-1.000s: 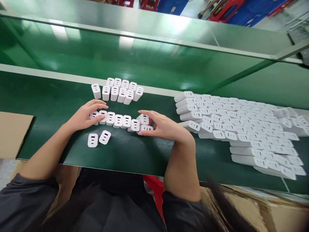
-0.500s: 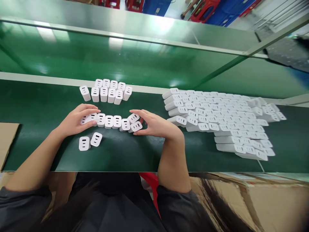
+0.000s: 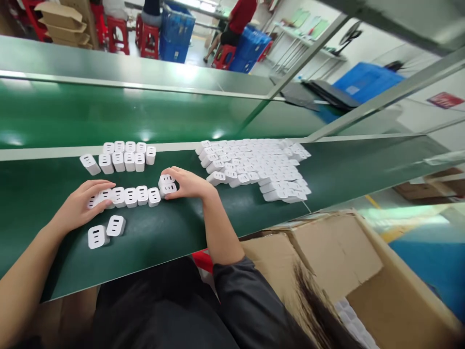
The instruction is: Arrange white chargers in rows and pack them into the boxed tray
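White plug chargers with port slots on their upturned ends stand in a short row (image 3: 131, 197) on the green bench. My left hand (image 3: 80, 202) is closed around the chargers at the row's left end, partly covering them. At the other end, my right hand (image 3: 191, 183) grips two chargers (image 3: 167, 186), one behind the other, between thumb and fingers. Nearer my body, two loose chargers (image 3: 97, 237) stand side by side. Behind the row is a small group of chargers (image 3: 124, 161), its leftmost one leaning.
To the right, a large block of packed chargers (image 3: 254, 165) covers part of the bench (image 3: 160, 242). A metal rail (image 3: 174, 146) runs along the back. Open cardboard boxes (image 3: 334, 247) are below right. Beyond are people, red stools and blue bins (image 3: 177, 34).
The view has swung to the right. The two chargers in my right hand, splayed before, now line up with each other. My left hand keeps its hold on the row's left end.
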{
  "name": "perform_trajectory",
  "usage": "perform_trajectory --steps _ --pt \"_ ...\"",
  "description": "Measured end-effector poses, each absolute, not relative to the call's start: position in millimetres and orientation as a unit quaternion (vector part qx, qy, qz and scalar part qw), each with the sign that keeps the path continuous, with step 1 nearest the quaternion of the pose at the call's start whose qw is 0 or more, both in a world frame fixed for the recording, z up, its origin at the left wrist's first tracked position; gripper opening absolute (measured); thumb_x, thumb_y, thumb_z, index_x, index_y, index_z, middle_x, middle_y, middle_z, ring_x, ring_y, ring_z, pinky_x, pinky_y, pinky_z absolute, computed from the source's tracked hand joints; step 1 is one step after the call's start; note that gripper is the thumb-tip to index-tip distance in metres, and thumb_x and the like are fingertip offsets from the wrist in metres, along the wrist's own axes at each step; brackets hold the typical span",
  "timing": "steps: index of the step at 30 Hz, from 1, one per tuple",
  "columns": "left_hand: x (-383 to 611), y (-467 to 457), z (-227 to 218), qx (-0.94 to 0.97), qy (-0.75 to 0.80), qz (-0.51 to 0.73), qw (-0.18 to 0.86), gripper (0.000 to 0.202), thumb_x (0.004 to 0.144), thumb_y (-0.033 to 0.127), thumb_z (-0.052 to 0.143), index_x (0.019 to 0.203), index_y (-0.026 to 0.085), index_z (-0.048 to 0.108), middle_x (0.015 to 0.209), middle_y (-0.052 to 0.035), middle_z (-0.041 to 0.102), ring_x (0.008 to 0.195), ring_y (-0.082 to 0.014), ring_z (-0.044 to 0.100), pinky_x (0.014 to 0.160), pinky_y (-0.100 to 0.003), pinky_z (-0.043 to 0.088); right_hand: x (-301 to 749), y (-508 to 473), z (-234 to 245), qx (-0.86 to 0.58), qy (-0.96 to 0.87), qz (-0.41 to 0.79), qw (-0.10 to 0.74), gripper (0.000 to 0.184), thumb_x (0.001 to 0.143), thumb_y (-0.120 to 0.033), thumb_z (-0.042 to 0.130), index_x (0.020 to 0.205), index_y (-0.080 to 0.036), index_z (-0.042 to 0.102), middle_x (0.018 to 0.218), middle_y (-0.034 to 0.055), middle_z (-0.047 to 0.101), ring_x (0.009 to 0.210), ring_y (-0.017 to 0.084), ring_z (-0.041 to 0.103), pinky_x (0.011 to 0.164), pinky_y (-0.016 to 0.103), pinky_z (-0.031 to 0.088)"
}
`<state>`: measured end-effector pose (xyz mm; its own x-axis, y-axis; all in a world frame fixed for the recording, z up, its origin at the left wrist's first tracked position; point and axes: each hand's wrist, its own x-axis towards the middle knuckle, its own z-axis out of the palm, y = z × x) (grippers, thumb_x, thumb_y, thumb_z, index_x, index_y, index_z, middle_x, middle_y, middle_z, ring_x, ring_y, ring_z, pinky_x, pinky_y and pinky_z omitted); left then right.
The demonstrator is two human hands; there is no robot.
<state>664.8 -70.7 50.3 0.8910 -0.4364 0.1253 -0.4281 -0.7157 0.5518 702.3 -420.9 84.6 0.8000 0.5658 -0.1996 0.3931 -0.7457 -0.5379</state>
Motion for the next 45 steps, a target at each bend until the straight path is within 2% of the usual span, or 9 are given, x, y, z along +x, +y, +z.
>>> perform_trajectory --steps 3,9,17,22,26,30,34,39,45 --pt "666 -69 48 0.929 -0.228 -0.007 0.293 0.048 0.091 0.054 0.051 0.131 0.029 0.056 0.135 -0.0054 0.057 0.123 -0.0261 0.055 0.105 -0.038 0.045 690 -437 89 -0.931 -0.24 0.136 0.24 0.057 0.077 -0.036 0.075 0.126 -0.024 0.05 0.123 0.0075 0.054 0.113 0.026 0.056 0.096 0.039 0.047" --pt "661 -77 58 0.932 -0.229 -0.025 0.28 0.041 0.092 0.056 0.047 0.128 0.036 0.053 0.135 -0.0008 0.056 0.126 -0.0262 0.054 0.107 -0.042 0.045 629 -500 78 -0.97 -0.131 0.014 0.207 0.057 0.072 -0.031 0.078 0.123 -0.025 0.053 0.138 0.0116 0.042 0.136 0.031 0.037 0.115 0.048 0.031" --pt "670 -69 44 0.932 -0.248 0.002 0.265 0.039 0.089 0.058 0.049 0.126 0.048 0.051 0.131 0.0025 0.059 0.122 -0.028 0.057 0.101 -0.047 0.05 600 -591 66 -0.988 0.124 0.018 0.091 0.061 0.069 -0.031 0.074 0.128 -0.028 0.057 0.124 0.0101 0.046 0.122 0.033 0.047 0.106 0.048 0.041" --pt "669 -70 48 0.938 -0.239 0.015 0.249 0.04 0.089 0.058 0.048 0.126 0.045 0.056 0.132 0.0033 0.061 0.122 -0.0271 0.058 0.1 -0.042 0.052 617 -615 68 -0.97 0.236 -0.014 0.049 0.065 0.071 -0.019 0.065 0.135 -0.02 0.055 0.135 0.0191 0.042 0.126 0.041 0.042 0.101 0.056 0.043" --pt "664 -76 55 0.937 -0.251 0.015 0.242 0.045 0.09 0.058 0.049 0.129 0.039 0.057 0.134 0.0006 0.061 0.123 -0.0281 0.057 0.102 -0.044 0.05 618 -604 67 -0.959 0.274 -0.067 0.037 0.065 0.076 -0.017 0.056 0.14 -0.012 0.049 0.143 0.0249 0.033 0.129 0.046 0.037 0.099 0.061 0.042" --pt "663 -80 54 0.934 -0.269 0.036 0.233 0.055 0.086 0.065 0.052 0.128 0.03 0.061 0.132 -0.0066 0.063 0.121 -0.0284 0.059 0.101 -0.042 0.05 619 -558 66 -0.969 0.15 -0.149 0.128 0.054 0.086 -0.029 0.049 0.139 -0.017 0.05 0.137 0.0205 0.043 0.127 0.04 0.042 0.102 0.06 0.041" --pt "663 -81 52 0.936 -0.267 0.034 0.225 0.057 0.087 0.065 0.052 0.13 0.028 0.06 0.132 -0.0085 0.062 0.122 -0.0271 0.057 0.101 -0.04 0.05 630 -475 64 -0.942 -0.136 -0.04 0.305 0.056 0.091 -0.048 0.053 0.145 -0.033 0.043 0.144 0.0096 0.043 0.127 0.03 0.048 0.1 0.05 0.05" --pt "661 -83 52 0.937 -0.265 0.031 0.226 0.059 0.087 0.064 0.052 0.132 0.027 0.057 0.132 -0.0088 0.062 0.121 -0.0265 0.057 0.101 -0.041 0.049 659 -379 56 -0.906 -0.335 0.016 0.259 0.073 0.086 -0.053 0.066 0.15 -0.031 0.038 0.153 0.0094 0.037 0.139 0.031 0.033 0.116 0.054 0.034" --pt "660 -81 56 0.946 -0.257 0.023 0.197 0.059 0.089 0.065 0.049 0.133 0.025 0.057 0.126 -0.0097 0.065 0.116 -0.027 0.059 0.094 -0.039 0.049 685 -327 44 -0.885 -0.395 0.028 0.247 0.055 0.094 -0.045 0.056 0.144 -0.024 0.046 0.14 0.0118 0.051 0.128 0.029 0.045 0.112 0.05 0.04"
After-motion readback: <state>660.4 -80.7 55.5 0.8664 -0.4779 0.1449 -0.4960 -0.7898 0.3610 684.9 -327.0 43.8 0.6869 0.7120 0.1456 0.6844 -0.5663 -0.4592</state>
